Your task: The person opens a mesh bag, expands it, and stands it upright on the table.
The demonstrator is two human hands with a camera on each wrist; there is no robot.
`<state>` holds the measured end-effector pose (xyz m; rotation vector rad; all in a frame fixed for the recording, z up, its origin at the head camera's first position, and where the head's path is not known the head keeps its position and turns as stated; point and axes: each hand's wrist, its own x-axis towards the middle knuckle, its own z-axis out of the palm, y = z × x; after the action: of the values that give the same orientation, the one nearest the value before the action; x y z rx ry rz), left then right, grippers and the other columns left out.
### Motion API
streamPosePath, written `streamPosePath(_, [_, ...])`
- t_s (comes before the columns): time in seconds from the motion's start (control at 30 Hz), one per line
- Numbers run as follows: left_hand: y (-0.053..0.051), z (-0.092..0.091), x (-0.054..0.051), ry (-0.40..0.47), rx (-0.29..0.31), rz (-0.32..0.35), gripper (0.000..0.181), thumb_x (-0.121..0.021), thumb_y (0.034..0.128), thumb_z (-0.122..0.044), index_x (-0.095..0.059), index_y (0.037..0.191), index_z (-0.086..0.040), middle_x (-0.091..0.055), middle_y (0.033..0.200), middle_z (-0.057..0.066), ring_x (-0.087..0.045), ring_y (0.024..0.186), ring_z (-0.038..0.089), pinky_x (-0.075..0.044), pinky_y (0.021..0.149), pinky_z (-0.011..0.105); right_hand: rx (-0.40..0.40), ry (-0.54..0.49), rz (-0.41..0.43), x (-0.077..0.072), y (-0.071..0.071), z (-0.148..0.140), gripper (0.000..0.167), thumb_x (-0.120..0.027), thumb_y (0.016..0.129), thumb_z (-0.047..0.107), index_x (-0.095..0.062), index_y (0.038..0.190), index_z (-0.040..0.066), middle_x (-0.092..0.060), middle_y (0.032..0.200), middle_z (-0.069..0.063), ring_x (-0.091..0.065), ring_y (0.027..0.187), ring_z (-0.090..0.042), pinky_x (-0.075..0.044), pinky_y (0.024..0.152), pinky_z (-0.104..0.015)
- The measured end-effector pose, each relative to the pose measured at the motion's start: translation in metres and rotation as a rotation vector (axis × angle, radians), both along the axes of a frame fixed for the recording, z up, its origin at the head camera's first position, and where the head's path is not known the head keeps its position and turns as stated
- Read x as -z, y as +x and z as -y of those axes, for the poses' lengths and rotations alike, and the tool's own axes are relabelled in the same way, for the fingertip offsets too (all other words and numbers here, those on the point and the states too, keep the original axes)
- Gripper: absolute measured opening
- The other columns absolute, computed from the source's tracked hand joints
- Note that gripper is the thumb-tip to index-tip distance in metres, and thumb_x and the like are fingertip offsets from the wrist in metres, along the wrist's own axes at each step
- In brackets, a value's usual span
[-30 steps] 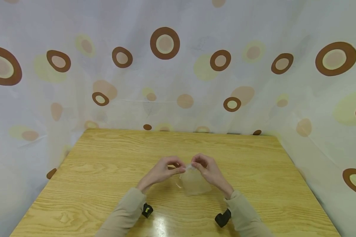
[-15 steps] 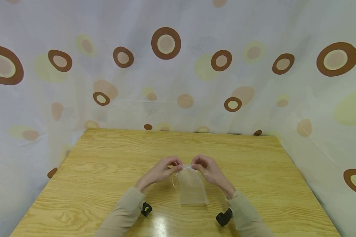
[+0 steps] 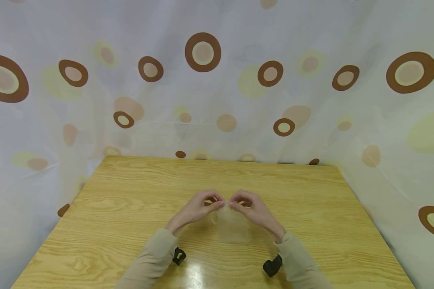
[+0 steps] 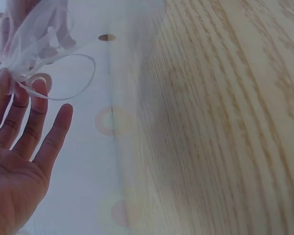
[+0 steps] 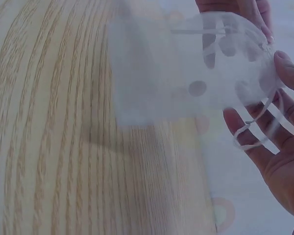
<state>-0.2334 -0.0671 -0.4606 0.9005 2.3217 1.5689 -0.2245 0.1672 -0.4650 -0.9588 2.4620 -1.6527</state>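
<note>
A sheer white drawstring pouch (image 3: 233,232) hangs from both hands above the table, its body see-through and slightly blurred. My left hand (image 3: 197,208) pinches its top left edge between thumb and forefinger. On the other side, my right hand (image 3: 254,209) pinches the top edge close by, so the two sets of fingertips nearly meet. In the left wrist view, a thin cord loop (image 4: 94,73) hangs free beside the gathered mouth. A second cord loop (image 5: 250,145) dangles in front of the right fingers in the right wrist view. The pouch's contents, if any, cannot be made out.
A wood-grain table (image 3: 148,180) lies beneath the hands. Pale curtain cloth (image 3: 224,88) with brown rings stands along the back and both sides. Dark wrist cameras (image 3: 272,266) sit below the sleeves.
The pouch has swung from slanting right to hanging straight, and its lower edge is a little higher than half a second ago. My hands have drawn closer together at its top.
</note>
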Motion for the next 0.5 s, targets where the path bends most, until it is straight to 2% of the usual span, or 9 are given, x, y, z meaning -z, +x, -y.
streamPosePath(0.13, [-0.0003, 0.0004, -0.0007, -0.017, 0.003, -0.023, 0.016, -0.061, 0.1018, -0.018, -0.070, 0.105, -0.006, -0.070, 0.105, 0.013, -0.064, 0.093, 0.018, -0.058, 0.080, 0.033, -0.009, -0.014, -0.034, 0.0009, -0.0012, -0.0005, 0.009, -0.061, 0.100, 0.006, -0.070, 0.098, 0.007, -0.069, 0.095, -0.015, -0.064, 0.087, -0.005, -0.057, 0.072, -0.028])
streamPosePath(0.23, [-0.0009, 0.0012, -0.0011, -0.045, 0.018, -0.070, 0.015, -0.059, 0.1028, -0.016, -0.069, 0.104, -0.005, -0.070, 0.101, 0.012, -0.064, 0.090, 0.015, -0.058, 0.078, 0.029, -0.019, -0.013, -0.048, -0.0012, -0.0008, 0.0006, 0.010, -0.060, 0.100, 0.005, -0.069, 0.096, 0.006, -0.067, 0.093, -0.014, -0.060, 0.082, -0.004, -0.055, 0.070, -0.026])
streamPosePath(0.37, [-0.0012, 0.0021, -0.0022, -0.086, 0.014, -0.130, 0.013, -0.057, 0.1033, -0.015, -0.067, 0.103, -0.006, -0.070, 0.100, 0.009, -0.064, 0.091, 0.014, -0.057, 0.083, 0.028, -0.015, -0.008, -0.026, -0.0041, 0.0000, 0.0025, 0.010, -0.059, 0.101, 0.007, -0.067, 0.096, 0.006, -0.064, 0.093, -0.013, -0.056, 0.081, -0.006, -0.053, 0.071, -0.026])
streamPosePath(0.5, [-0.0009, 0.0029, -0.0022, -0.060, -0.028, -0.107, 0.010, -0.058, 0.1022, -0.014, -0.066, 0.104, -0.007, -0.069, 0.104, 0.009, -0.063, 0.096, 0.016, -0.057, 0.088, 0.031, 0.003, -0.034, 0.030, -0.0038, 0.0004, 0.0022, 0.010, -0.059, 0.101, 0.008, -0.068, 0.100, 0.003, -0.065, 0.095, -0.016, -0.058, 0.081, -0.010, -0.054, 0.067, -0.031])
